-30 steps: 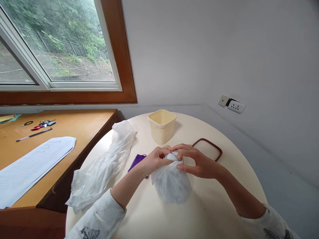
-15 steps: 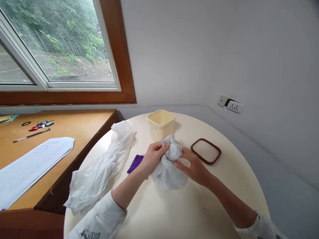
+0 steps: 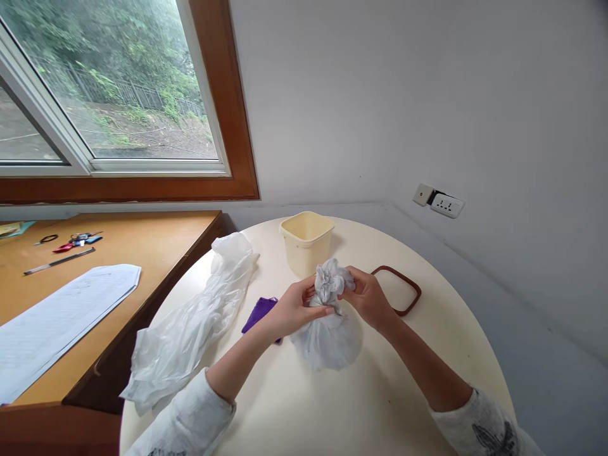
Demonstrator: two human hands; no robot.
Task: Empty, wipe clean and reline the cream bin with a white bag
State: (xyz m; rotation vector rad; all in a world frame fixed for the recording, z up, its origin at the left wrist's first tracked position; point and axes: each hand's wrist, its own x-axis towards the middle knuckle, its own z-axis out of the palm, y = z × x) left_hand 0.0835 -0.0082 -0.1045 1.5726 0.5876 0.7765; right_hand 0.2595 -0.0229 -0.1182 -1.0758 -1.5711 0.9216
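A white plastic bag (image 3: 327, 345), bunched and twisted into a knot at its top, rests on the round table between my hands. My left hand (image 3: 301, 307) is closed around the left side of the bag's neck, thumb lying across it below the knot. On the other side, my right hand (image 3: 368, 297) pinches the gathered plastic at the right of the knot. What the bag contains cannot be made out. Just behind it stands a cream plastic bin (image 3: 306, 247), open at the top. Partly behind my left forearm lies a purple cloth pouch (image 3: 259, 313).
A long crumpled plastic bag (image 3: 194, 323) stretches along the left of the round table (image 3: 427, 380). A brown rounded frame (image 3: 418, 294) lies at right, partly behind my right hand. The wooden desk (image 3: 166, 234) at left bears papers (image 3: 71, 323), a pen (image 3: 59, 260) and keys (image 3: 80, 239).
My left thumb has moved down across the bag's neck, below the knot. My right hand has shifted up to the knot's right side and now pinches the plastic there.
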